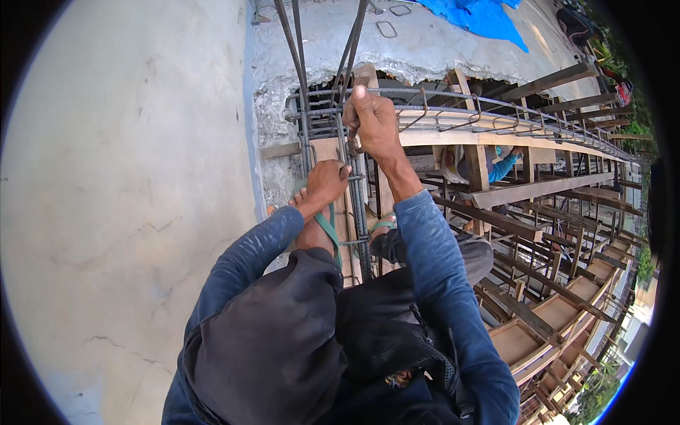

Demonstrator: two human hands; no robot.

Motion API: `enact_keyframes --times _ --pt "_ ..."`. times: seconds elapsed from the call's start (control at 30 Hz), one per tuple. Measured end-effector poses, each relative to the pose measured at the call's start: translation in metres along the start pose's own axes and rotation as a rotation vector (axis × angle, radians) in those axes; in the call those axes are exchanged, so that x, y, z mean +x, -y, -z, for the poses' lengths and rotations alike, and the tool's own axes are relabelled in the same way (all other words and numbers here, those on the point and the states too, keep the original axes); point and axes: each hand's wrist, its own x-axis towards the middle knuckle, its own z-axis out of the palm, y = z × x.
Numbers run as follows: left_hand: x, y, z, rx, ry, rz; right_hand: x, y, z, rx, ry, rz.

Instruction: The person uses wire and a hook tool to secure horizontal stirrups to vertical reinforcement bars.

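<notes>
My right hand (374,124) is closed in a fist with the thumb pointing up, at the corner where steel rebar cages meet. Whatever it grips is hidden by the fingers. Lower and to the left, my left hand (326,183) is closed with curled fingers, just above my sandaled foot (322,230) and against the near rebar cage (363,212). I cannot make out what is in it. Upright rebar rods (295,49) rise beyond my hands, and a long rebar cage (489,122) runs off to the right over a plank form.
A tall plastered wall (134,198) fills the left side. Beyond the hands lies a concrete slab (312,35) with a broken edge and a blue tarp (482,20). On the right, timber beams (538,190) and props stand over a drop, with a person (499,166) among them.
</notes>
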Motion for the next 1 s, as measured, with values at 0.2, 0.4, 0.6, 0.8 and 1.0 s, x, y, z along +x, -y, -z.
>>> enact_keyframes --times 0.2,0.4,0.6,0.8,1.0 --pt "0.005 0.003 -0.004 0.033 0.027 -0.006 -0.010 -0.001 -0.010 -0.137 0.005 0.073" --pt "0.010 0.013 -0.006 -0.056 -0.008 -0.045 -0.028 0.002 0.021 0.127 -0.350 0.089" --pt "0.003 0.012 -0.003 -0.122 0.045 -0.243 -0.088 -0.002 0.077 0.608 -0.676 0.164" --pt "0.002 0.006 0.011 -0.492 -0.073 -0.379 -0.113 -0.020 0.100 0.661 -0.690 0.118" --pt "-0.003 -0.019 0.036 -0.598 0.184 -0.274 -0.123 -0.021 0.089 0.728 -0.660 0.138"
